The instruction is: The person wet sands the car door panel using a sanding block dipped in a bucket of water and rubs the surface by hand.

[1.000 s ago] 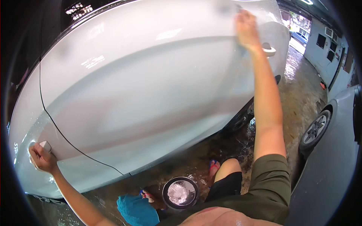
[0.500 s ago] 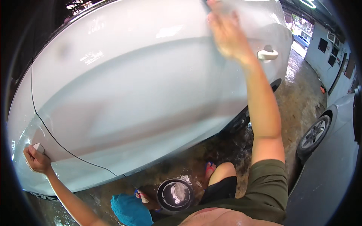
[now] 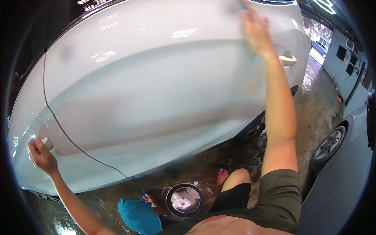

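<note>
White, glossy painted metal fills most of the view: the side of a car body [image 3: 156, 98], wet and reflective, curving away toward the far right, where a white door handle [image 3: 288, 60] projects. The right hand [image 3: 255, 31] reaches high and far, palm flat against the upper panel with fingers spread and extended; motion blur hides whether anything lies beneath it. The left hand [image 3: 41, 154] sits low at the near left, fingers curled closed around a small pale pad or sponge [image 3: 46, 143] pressed to the panel just left of a dark door seam [image 3: 70, 137].

On the wet concrete floor [image 3: 313, 102] beneath the sill stand a round dark bucket with soapy water [image 3: 184, 199] and, just to its left, a teal cloth or mitt [image 3: 139, 215]; a sandalled foot [image 3: 221, 176] is planted just right of the bucket.

Risks, as judged: the slick floor could let the foot slide while both arms are stretched wide apart, and a shift of the knee could tip the bucket, which sits close to the legs. Grit trapped under the pad could scratch the paint.

Open room is narrow: a second car's wheel [image 3: 327, 147] and grey body [image 3: 344, 188] border the right, leaving only a wet strip between the two cars.
</note>
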`<state>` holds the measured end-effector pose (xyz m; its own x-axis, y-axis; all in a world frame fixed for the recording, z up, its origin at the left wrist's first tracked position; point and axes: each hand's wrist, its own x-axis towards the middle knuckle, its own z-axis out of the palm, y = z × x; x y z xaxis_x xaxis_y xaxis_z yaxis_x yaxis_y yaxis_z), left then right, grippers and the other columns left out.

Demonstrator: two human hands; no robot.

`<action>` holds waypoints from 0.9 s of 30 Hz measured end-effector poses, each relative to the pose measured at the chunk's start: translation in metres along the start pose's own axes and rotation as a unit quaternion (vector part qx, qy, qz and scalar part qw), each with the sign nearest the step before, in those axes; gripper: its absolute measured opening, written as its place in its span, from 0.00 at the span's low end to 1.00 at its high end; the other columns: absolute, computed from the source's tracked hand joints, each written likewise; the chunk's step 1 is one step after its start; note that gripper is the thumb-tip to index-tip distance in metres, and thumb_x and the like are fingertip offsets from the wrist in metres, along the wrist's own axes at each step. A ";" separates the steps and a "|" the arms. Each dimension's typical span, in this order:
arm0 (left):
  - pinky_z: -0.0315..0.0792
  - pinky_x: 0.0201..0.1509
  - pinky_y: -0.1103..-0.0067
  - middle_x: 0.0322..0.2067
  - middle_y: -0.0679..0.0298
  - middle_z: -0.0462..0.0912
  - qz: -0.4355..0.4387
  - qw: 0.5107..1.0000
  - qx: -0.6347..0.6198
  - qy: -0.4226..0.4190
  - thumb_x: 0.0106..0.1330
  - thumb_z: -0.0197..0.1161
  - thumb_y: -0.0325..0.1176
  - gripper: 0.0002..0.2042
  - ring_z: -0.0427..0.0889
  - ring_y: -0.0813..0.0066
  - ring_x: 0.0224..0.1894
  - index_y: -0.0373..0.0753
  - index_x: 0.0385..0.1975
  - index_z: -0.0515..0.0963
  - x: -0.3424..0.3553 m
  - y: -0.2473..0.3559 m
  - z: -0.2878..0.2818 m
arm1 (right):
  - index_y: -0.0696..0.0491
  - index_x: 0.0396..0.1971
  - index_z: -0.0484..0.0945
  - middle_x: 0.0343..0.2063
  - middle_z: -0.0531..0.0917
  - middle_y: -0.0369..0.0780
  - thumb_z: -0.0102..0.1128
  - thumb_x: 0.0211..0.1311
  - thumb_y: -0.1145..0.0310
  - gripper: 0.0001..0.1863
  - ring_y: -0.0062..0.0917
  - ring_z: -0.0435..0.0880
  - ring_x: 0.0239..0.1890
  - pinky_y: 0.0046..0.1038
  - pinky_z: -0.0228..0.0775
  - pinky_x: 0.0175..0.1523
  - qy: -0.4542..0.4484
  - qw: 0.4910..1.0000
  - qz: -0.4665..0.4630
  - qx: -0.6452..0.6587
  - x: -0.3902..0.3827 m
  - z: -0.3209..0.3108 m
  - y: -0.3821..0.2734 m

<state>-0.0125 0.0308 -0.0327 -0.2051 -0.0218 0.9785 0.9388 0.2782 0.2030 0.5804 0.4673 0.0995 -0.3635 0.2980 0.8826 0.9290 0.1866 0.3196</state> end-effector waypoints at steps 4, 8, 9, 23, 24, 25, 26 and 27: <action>0.62 0.28 0.67 0.15 0.61 0.67 0.010 0.998 0.067 0.011 0.74 0.58 0.40 0.19 0.67 0.64 0.19 0.37 0.21 0.67 0.018 0.051 -0.005 | 0.59 0.75 0.54 0.76 0.57 0.51 0.32 0.81 0.61 0.29 0.43 0.56 0.78 0.54 0.45 0.77 -0.011 0.985 0.088 0.150 0.012 -0.001 -0.008; 0.63 0.27 0.65 0.17 0.60 0.68 0.072 0.992 0.097 0.037 0.74 0.59 0.42 0.17 0.68 0.60 0.21 0.38 0.24 0.71 0.015 0.022 -0.028 | 0.53 0.75 0.58 0.77 0.58 0.44 0.34 0.80 0.52 0.32 0.37 0.47 0.81 0.56 0.28 0.80 0.095 0.908 -0.101 0.395 -0.003 -0.113 -0.218; 0.63 0.28 0.65 0.17 0.61 0.68 0.068 0.993 0.092 0.018 0.74 0.59 0.42 0.17 0.68 0.62 0.21 0.38 0.25 0.71 0.014 0.011 -0.033 | 0.55 0.75 0.57 0.77 0.58 0.45 0.33 0.80 0.51 0.33 0.36 0.48 0.81 0.54 0.29 0.80 0.103 0.890 -0.115 0.428 -0.006 -0.126 -0.228; 0.68 0.31 0.65 0.21 0.56 0.76 0.049 0.995 0.078 0.026 0.75 0.56 0.43 0.17 0.73 0.58 0.24 0.38 0.28 0.76 0.006 -0.016 -0.025 | 0.56 0.73 0.60 0.75 0.60 0.48 0.37 0.79 0.51 0.32 0.43 0.55 0.78 0.61 0.36 0.77 0.123 0.901 -0.040 0.415 -0.053 -0.080 -0.162; 0.68 0.31 0.65 0.21 0.57 0.76 0.056 0.996 0.070 0.026 0.75 0.56 0.44 0.17 0.74 0.58 0.24 0.38 0.28 0.76 0.007 -0.018 -0.021 | 0.56 0.73 0.60 0.75 0.60 0.48 0.37 0.79 0.51 0.32 0.43 0.55 0.78 0.61 0.36 0.77 0.125 0.904 -0.032 0.408 -0.051 -0.071 -0.142; 0.68 0.31 0.65 0.21 0.57 0.76 0.062 0.996 0.064 0.026 0.75 0.56 0.44 0.17 0.74 0.58 0.24 0.38 0.28 0.76 0.008 -0.013 -0.013 | 0.58 0.73 0.60 0.75 0.60 0.49 0.38 0.79 0.51 0.33 0.44 0.55 0.78 0.61 0.37 0.77 0.123 0.928 0.002 0.351 -0.047 -0.053 -0.111; 0.69 0.31 0.64 0.21 0.57 0.77 0.037 0.997 0.066 0.016 0.74 0.56 0.44 0.17 0.75 0.57 0.25 0.38 0.28 0.76 0.005 -0.003 -0.006 | 0.59 0.72 0.61 0.75 0.60 0.50 0.38 0.78 0.51 0.33 0.44 0.55 0.78 0.61 0.37 0.77 0.119 0.948 0.033 0.294 -0.044 -0.039 -0.080; 0.69 0.31 0.64 0.21 0.57 0.77 0.008 0.997 0.075 0.006 0.74 0.56 0.44 0.17 0.76 0.56 0.25 0.38 0.28 0.76 0.002 0.003 -0.005 | 0.58 0.74 0.57 0.75 0.59 0.49 0.35 0.80 0.54 0.32 0.43 0.54 0.78 0.59 0.38 0.77 0.060 0.939 0.106 0.320 -0.036 -0.044 -0.049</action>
<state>-0.0081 0.0265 -0.0301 -0.1859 -0.0275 0.9822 0.8899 0.4192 0.1801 0.5513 0.4066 0.0671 -0.1297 0.2915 0.9477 0.7329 0.6719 -0.1064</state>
